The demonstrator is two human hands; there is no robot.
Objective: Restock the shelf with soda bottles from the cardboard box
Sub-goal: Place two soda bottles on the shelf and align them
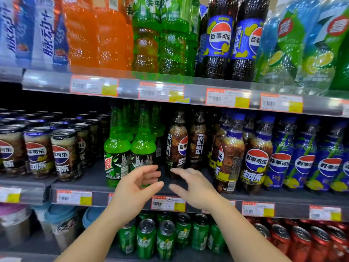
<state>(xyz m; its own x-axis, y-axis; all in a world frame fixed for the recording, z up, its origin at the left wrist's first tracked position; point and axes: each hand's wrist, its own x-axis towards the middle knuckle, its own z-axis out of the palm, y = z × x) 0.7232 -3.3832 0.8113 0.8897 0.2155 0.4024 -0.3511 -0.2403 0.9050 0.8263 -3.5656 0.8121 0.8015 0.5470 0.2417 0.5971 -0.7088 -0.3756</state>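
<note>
Two green plastic soda bottles with dark labels stand at the near edge of the middle grey shelf, left of the dark cola bottles. The left hand is released, fingers spread and loosely bent, holding nothing; it covers the base of the right green bottle, and contact cannot be judged. The right hand is likewise released, fingers extended toward the left hand, masking the foot of a cola bottle. Price tags below are blurred.
</note>
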